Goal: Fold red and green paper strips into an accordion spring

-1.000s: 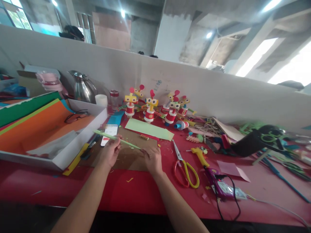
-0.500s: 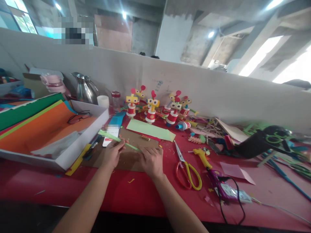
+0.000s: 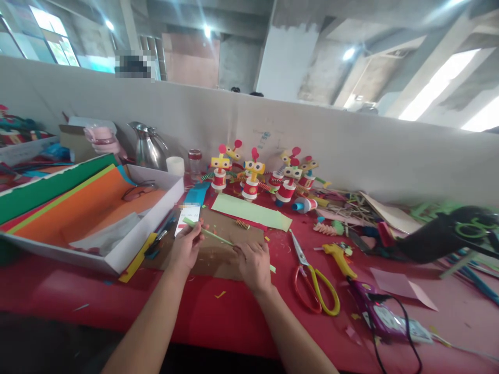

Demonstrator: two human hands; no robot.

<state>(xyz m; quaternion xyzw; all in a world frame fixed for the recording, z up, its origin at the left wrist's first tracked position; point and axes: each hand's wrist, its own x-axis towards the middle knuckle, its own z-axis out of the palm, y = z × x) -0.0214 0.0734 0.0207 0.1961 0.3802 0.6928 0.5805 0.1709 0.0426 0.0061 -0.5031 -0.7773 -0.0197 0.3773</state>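
Between my hands runs a narrow light-green paper strip (image 3: 216,237), held slantwise above a brown cardboard sheet (image 3: 218,262). My left hand (image 3: 187,246) pinches it near its upper left end. Fingers of my right hand (image 3: 252,262) are closed on its other part, and a short green end shows beyond that hand. Under the strip's left end lies a white phone-like card (image 3: 187,217). A small striped paper coil (image 3: 243,224) rests on the cardboard, and a wide pale-green paper sheet (image 3: 251,212) lies just behind it.
Right of my hands lie scissors (image 3: 312,275) with red and yellow handles, a yellow glue gun (image 3: 341,259) and a purple power strip (image 3: 378,311). Several paper robot figures (image 3: 251,179) stand by the partition. A white box (image 3: 150,223) of coloured paper is at left.
The view has shifted, so the table things sit further right and lower. The strip has slid rightward through my hands: less sticks out at left, and an end now shows past my right hand.
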